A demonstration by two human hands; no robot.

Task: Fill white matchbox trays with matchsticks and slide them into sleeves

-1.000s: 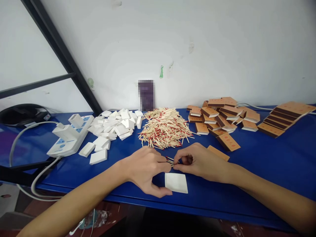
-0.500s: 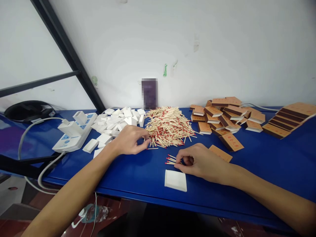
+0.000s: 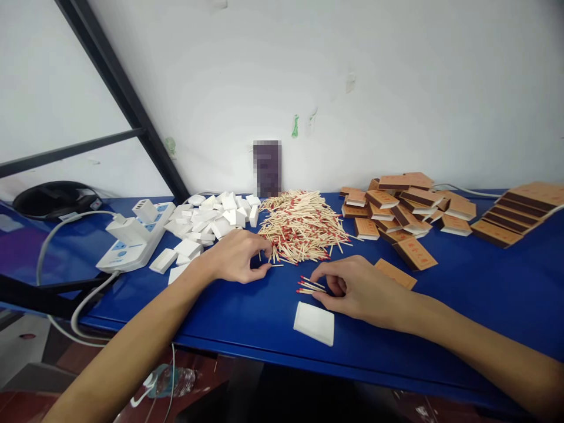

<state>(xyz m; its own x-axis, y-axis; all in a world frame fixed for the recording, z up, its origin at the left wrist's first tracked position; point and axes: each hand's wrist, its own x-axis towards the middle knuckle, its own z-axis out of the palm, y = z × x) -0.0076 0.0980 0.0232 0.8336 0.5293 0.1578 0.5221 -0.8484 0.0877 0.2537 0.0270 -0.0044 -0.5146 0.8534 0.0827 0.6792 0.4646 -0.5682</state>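
At the left edge of a heap of red-tipped matches [image 3: 304,229], my left hand [image 3: 240,257] has its thumb and index finger apart. A single match [image 3: 277,265] lies by its thumb; the other fingertips are partly hidden. My right hand [image 3: 355,291] rests on the desk with thumb and index finger apart, on either side of a few loose matches [image 3: 309,286] whose red heads point left. Just in front of these matches lies a white matchbox tray [image 3: 314,324], touched by neither hand.
White inner trays [image 3: 207,217] are piled at the left, beside a power strip [image 3: 136,238] with cables. Brown matchbox sleeves [image 3: 400,205] are heaped at the right, with a stack of matchboxes [image 3: 520,211] beyond. A dark pixelated object [image 3: 267,168] leans on the wall.
My left thumb and index finger have spread further apart beside the heap. The fingers of my right hand have parted a little, showing more of the loose matches. The view has shifted slightly.
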